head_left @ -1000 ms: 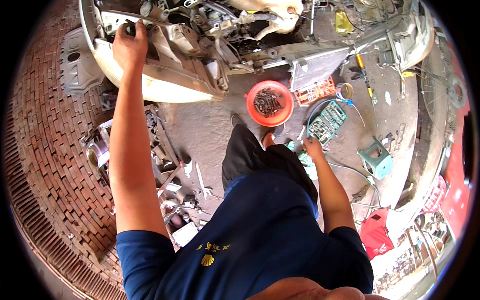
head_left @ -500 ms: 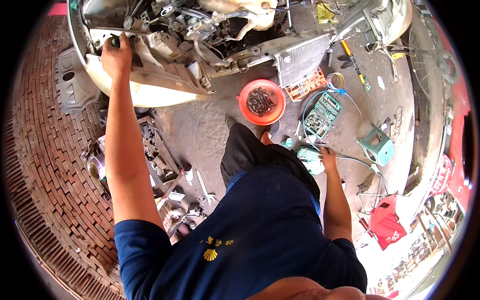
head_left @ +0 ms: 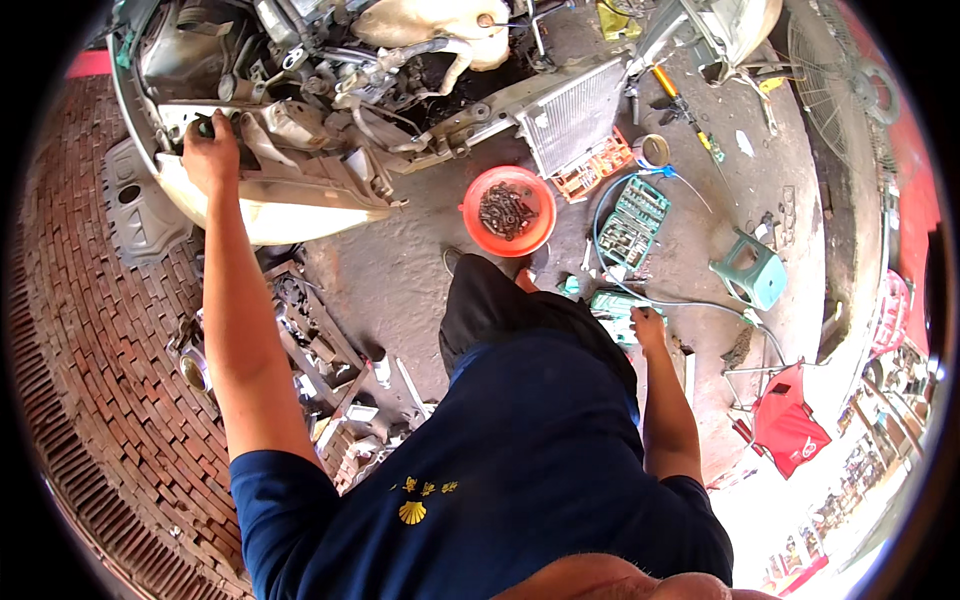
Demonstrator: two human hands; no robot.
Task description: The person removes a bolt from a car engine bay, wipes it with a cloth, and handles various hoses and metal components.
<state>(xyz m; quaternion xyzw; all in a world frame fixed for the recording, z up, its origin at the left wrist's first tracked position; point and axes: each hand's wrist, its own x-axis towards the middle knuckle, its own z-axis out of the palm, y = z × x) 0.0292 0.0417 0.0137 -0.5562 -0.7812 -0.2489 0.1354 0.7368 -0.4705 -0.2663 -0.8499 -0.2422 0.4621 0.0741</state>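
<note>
My left arm reaches out to the front corner of a stripped car. There my left hand (head_left: 211,158) is closed around a small dark piece, mostly hidden by the fingers, above the pale bumper (head_left: 290,205). Beside that hand lie the bare headlamp area and the open engine bay (head_left: 340,85) with hoses and metal parts. My right hand (head_left: 648,326) hangs low at my right side with its fingers curled; what it holds, if anything, cannot be made out. Under it in the picture is a green case (head_left: 612,305) on the floor.
An orange-red basin (head_left: 546,232) of bolts stands before the car, near a leaning radiator (head_left: 572,118). Right of it lie an open green socket set (head_left: 637,222), a blue-ended hose (head_left: 685,304) and a green stool (head_left: 752,272). Scrap parts (head_left: 325,350) lie at left.
The whole view has shifted, so the car sits lower and further left. My left hand stays at the same front corner; my right hand still hangs at my side, fingers curled.
</note>
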